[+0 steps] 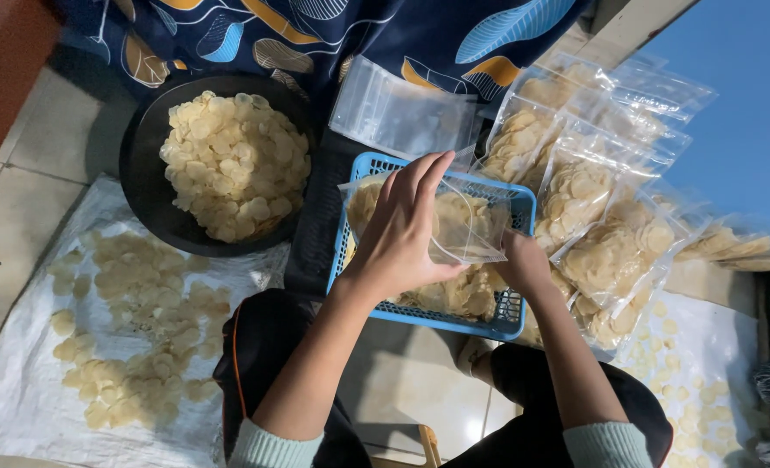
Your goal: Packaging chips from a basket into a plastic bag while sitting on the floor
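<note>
Clear bag pinched under left hand — right hand beneath it.

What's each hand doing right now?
Left hand: fingers holding the clear plastic bag open.
Right hand: under the bag, grip cannot be told.

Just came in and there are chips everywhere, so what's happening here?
A person sits over a blue basket of pale round chips. The left hand holds a clear bag open over it, while the right hand is under the bag among the chips. Filled bags lie to the right, and a black bowl of chips sits to the left.
</note>
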